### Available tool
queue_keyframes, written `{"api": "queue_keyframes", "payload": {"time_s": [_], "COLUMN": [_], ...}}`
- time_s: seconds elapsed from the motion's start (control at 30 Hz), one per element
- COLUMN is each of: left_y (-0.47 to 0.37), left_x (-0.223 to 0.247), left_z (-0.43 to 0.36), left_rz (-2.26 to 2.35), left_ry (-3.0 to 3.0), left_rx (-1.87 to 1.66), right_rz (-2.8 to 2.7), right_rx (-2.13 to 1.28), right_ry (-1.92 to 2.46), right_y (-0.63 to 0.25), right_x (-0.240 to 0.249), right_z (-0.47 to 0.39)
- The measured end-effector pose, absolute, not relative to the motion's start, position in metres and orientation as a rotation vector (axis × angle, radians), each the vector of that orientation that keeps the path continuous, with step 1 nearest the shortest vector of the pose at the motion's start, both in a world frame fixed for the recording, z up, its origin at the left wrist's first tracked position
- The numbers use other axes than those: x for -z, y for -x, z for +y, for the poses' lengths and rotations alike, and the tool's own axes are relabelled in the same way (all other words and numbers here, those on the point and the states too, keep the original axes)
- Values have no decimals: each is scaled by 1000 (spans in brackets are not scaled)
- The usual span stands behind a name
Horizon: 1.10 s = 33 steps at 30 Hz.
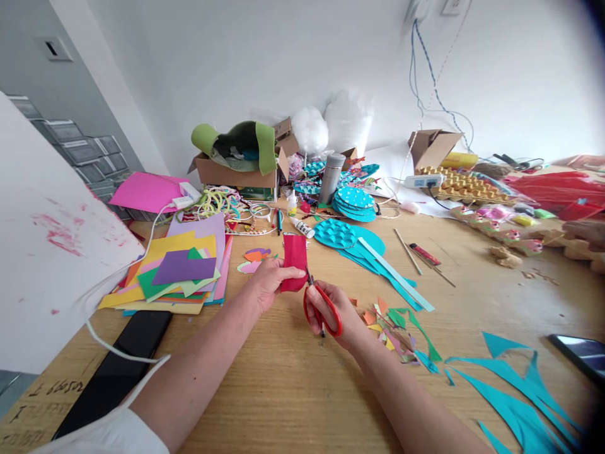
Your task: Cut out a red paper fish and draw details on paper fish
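Between the thumb and fingers of my left hand (274, 277) is a piece of red paper (295, 252), held up over the middle of the table. My right hand (338, 309) grips red-handled scissors (336, 320), with fingers through the loops. The scissor blades meet the right edge of the paper; how far they are parted is too small to tell. Just behind the left hand lie small cut paper shapes (255, 258) in orange, pink and purple. Mixed coloured paper scraps (392, 325) lie to the right of my right hand.
Stacked coloured paper (184, 268) and a black phone (127, 347) with a white cable lie left. Blue egg-tray discs (334, 234), a grey bottle (331, 180) and a glue bottle (304, 228) stand or lie behind. Blue offcuts (515, 397) and another phone (579, 353) are at right.
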<state>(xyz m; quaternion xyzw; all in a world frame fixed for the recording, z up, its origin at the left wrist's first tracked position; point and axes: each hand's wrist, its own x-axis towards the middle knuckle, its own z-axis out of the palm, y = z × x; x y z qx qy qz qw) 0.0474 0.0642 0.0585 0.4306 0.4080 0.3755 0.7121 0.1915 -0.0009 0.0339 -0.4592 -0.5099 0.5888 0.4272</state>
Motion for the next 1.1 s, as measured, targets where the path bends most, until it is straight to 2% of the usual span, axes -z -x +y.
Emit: {"api": "queue_keyframes", "payload": {"time_s": [1.1], "left_y": [-44], "left_x": [-64], "left_z": [67], "left_rz": [960], "left_ry": [-955], "left_rx": [-779], "right_rz": [-1281], "right_rx": [-1453], "right_ry": [1161], "right_y": [-192], "right_x": [-36], "right_z": [-1]}}
